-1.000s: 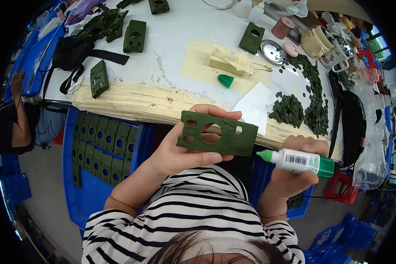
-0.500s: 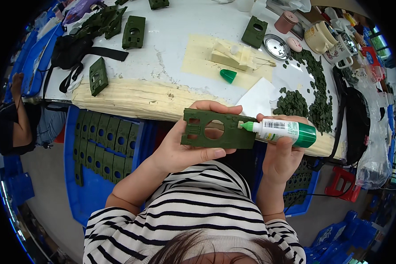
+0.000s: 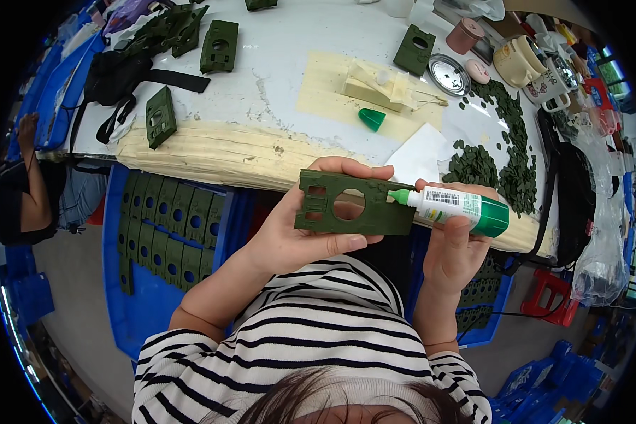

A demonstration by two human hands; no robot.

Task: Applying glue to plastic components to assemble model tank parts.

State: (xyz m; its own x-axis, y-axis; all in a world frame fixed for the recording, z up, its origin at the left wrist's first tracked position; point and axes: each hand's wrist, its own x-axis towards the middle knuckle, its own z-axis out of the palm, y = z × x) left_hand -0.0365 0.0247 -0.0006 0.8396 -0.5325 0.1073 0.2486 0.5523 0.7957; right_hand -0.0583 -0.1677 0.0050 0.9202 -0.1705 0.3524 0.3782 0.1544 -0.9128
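My left hand point(image 3: 293, 237) grips a dark green plastic model tank hull part point(image 3: 374, 215) by its left end, thumb along the near edge and fingers behind. The part has a large round hole and small rectangular openings. In my right hand point(image 3: 451, 244) lies a white and green glue bottle point(image 3: 454, 207), tilted nearly level. Its green nozzle points left and touches or nearly touches the part's upper right area. A green cap point(image 3: 372, 119) lies on the table beyond my hands.
Small green pieces point(image 3: 471, 166) are heaped at the right of the table point(image 3: 261, 42). A pale block point(image 3: 374, 92) sits on a yellowish sheet. More hull parts point(image 3: 220, 46) stand on the table. A blue tray point(image 3: 131, 318) below left holds rows of similar parts. A co-worker's arm point(image 3: 34, 177) shows at far left.
The hull part has shifted slightly up and right in my left hand. The glue nozzle now sits a little higher and further right against it.
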